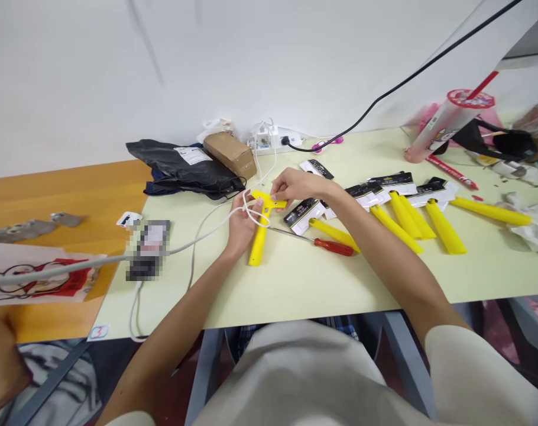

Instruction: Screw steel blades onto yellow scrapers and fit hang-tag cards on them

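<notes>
My left hand (241,229) is closed around a yellow T-shaped plastic tool (259,236), whose handle points down toward the table's front edge. The fingers of my right hand (294,186) are pinched on the right side of the tool's head. A white cable (207,236) crosses in front of my left hand and loops over the tool. Just right of the handle lies a screwdriver (333,247) with a red handle, its shaft pointing toward my hands. Farther right, several yellow handles (446,228) lie beside black-and-white packaging cards (302,216).
A black plastic bag (184,168) and a cardboard box (230,154) lie by the wall, near a power strip (269,139). A phone (148,248) rests at left. A tall cup (449,127) with a straw stands at the back right, near crumpled paper (535,222).
</notes>
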`<act>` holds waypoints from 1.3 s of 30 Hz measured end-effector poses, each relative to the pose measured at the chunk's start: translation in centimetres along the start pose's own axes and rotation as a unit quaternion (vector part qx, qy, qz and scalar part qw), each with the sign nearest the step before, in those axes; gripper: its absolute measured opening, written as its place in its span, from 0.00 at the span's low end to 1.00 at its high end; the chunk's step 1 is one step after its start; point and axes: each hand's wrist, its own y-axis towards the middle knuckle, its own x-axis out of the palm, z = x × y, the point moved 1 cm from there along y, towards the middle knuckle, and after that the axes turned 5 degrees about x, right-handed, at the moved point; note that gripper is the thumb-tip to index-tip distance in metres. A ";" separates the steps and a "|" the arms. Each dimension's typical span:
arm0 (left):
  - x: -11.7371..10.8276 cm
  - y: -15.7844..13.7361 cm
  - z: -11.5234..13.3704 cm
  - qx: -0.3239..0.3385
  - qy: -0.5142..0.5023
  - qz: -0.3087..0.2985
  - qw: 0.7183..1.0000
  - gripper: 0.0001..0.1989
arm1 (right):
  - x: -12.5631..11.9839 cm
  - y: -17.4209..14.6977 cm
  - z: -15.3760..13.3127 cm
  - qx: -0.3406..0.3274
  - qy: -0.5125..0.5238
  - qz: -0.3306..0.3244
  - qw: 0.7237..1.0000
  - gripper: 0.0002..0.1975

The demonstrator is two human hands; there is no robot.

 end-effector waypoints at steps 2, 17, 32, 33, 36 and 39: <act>0.3 -0.5 0.6 0.033 0.049 -0.013 0.998 0.29 | -0.3 -0.4 -0.4 0.002 -0.028 0.013 1.000 0.07; 0.4 -1.1 1.2 0.083 0.105 -0.141 0.981 0.14 | 0.4 -0.3 -0.8 0.037 0.040 0.068 0.996 0.06; 0.5 -0.4 -0.5 -0.121 -0.151 -0.078 0.978 0.26 | -0.7 1.4 1.4 -0.011 -0.204 0.213 0.956 0.07; 0.5 -0.4 -0.5 -0.132 -0.160 -0.073 0.976 0.27 | -1.0 1.6 1.9 -0.005 -0.230 0.220 0.948 0.06; 0.4 -0.2 -0.5 -0.152 -0.172 -0.049 0.972 0.29 | -1.7 2.1 3.6 0.015 -0.282 0.209 0.936 0.08; 0.2 0.1 -0.4 -0.157 -0.178 -0.026 0.971 0.29 | -1.8 2.6 4.7 0.025 -0.314 0.192 0.929 0.09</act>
